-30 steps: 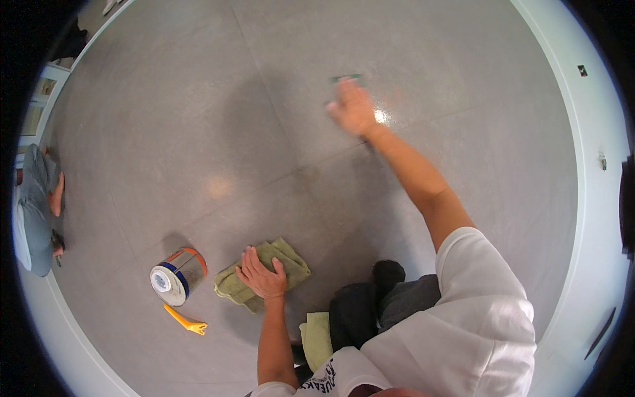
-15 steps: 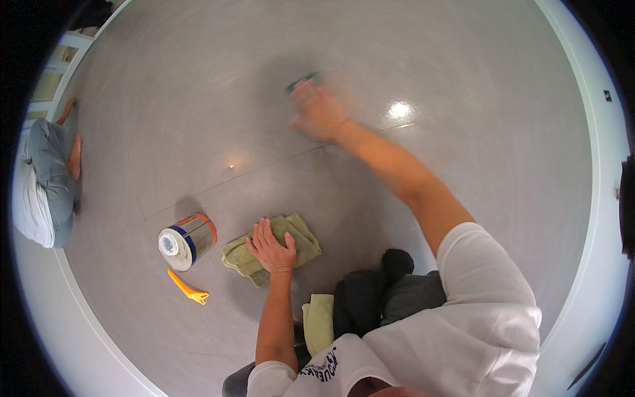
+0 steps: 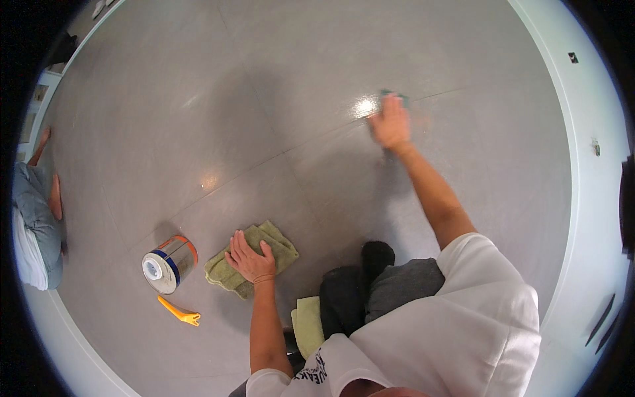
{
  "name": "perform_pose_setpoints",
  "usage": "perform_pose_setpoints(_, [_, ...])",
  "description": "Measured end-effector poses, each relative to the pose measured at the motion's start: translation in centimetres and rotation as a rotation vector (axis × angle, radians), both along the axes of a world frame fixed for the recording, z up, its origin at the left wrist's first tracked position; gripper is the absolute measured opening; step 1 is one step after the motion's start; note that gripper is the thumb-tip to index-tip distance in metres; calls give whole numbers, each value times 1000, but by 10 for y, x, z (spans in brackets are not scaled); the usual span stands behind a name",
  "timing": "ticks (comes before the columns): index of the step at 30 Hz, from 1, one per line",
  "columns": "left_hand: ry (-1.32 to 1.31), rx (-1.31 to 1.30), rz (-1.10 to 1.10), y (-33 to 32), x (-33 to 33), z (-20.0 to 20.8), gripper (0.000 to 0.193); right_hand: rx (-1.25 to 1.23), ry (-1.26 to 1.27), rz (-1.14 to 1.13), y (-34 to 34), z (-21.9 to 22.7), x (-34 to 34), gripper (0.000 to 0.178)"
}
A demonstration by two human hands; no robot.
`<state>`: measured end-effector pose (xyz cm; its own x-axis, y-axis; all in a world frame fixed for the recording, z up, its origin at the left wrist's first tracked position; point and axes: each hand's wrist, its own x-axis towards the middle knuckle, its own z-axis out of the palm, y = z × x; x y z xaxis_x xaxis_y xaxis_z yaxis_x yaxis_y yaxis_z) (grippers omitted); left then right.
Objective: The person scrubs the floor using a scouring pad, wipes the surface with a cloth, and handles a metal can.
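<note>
My right hand (image 3: pixel 393 126) is stretched far forward over the grey floor, its fingers pressing down on a thin dark-green scouring pad (image 3: pixel 405 102). Only the pad's edges show past the fingers. On a folded olive-green cloth (image 3: pixel 276 248) near my knees, my left hand (image 3: pixel 249 259) rests flat with its fingers spread. To the left of that cloth is a metal can (image 3: pixel 177 257) with a blue and an orange band and a white cap on its pale top. A yellow plastic tool (image 3: pixel 178 312) with a notched end lies just below the can.
At the far left another person in grey trousers (image 3: pixel 41 212) sits on the floor by the wall. A second, paler green cloth (image 3: pixel 308 325) hangs beside my leg. A white wall with a socket (image 3: pixel 573 58) runs along the right side. Thin joint lines cross the smooth floor (image 3: pixel 165 132).
My right hand has swept the scouring pad to the right across the floor. My left hand remains flat on the folded cloth. The whole view has shifted slightly.
</note>
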<state>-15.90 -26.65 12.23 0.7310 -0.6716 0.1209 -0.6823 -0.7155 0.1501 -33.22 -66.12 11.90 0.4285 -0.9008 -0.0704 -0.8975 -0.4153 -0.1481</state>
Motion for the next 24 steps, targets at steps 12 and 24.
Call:
perform_pose_setpoints(12, [-40,-31,-3,1,4,-6,56,-20,-161,201,-22,-6,35,69])
perform_pose_setpoints(24, [-69,-7,5,7,6,-8,55,129,-237,604,29,5,117,64])
